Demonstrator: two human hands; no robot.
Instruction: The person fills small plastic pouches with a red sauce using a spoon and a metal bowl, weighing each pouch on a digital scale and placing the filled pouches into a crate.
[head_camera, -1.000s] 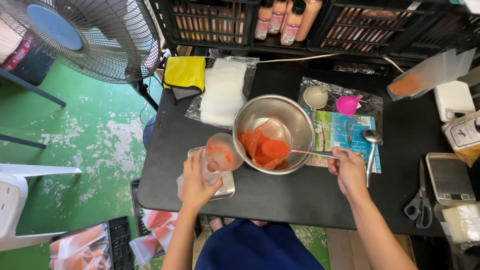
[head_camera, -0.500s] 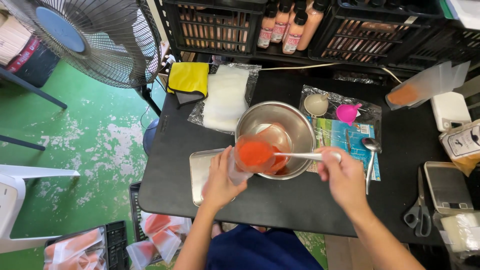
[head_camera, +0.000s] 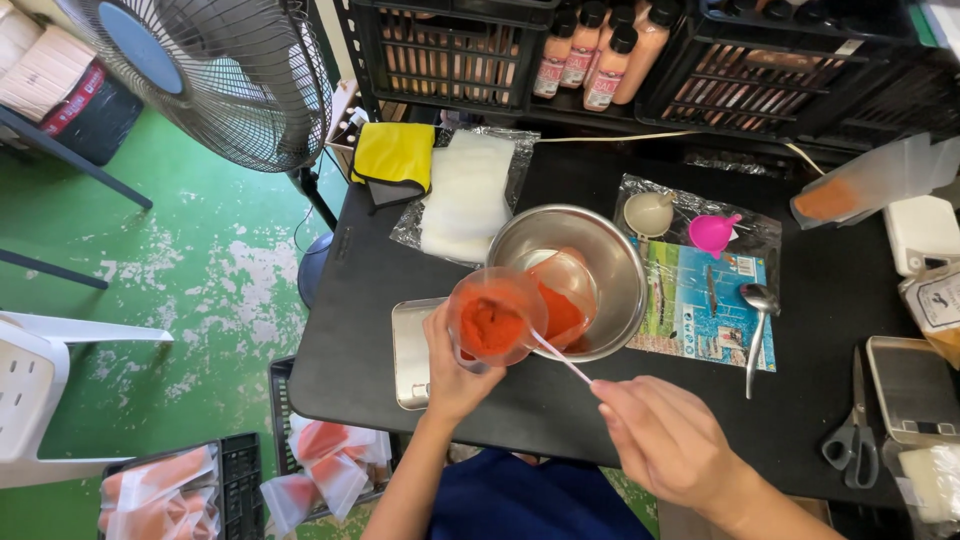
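Observation:
My left hand (head_camera: 452, 372) grips a clear plastic cup (head_camera: 494, 317) of orange-red powder, lifted and tilted toward me over the near rim of a steel mixing bowl (head_camera: 608, 258). More orange powder lies inside the bowl. My right hand (head_camera: 668, 442) pinches a thin spoon handle (head_camera: 560, 357) whose tip reaches into the cup. A flat steel scale tray (head_camera: 410, 350) sits on the black table (head_camera: 350, 340) under my left wrist.
On a printed sheet lie a pink funnel (head_camera: 714, 232), a small white cup (head_camera: 648, 212) and a metal spoon (head_camera: 756, 325). Scissors (head_camera: 852, 432) and a digital scale (head_camera: 908, 390) sit right. A yellow cloth (head_camera: 396, 156), stacked clear bags (head_camera: 466, 192), bottle crates (head_camera: 600, 45) and a fan (head_camera: 200, 70) stand behind.
My left hand raised the cup off the scale tray and tilted it by the bowl's near rim. My right hand drew back toward me, bringing the spoon from the bowl into the cup.

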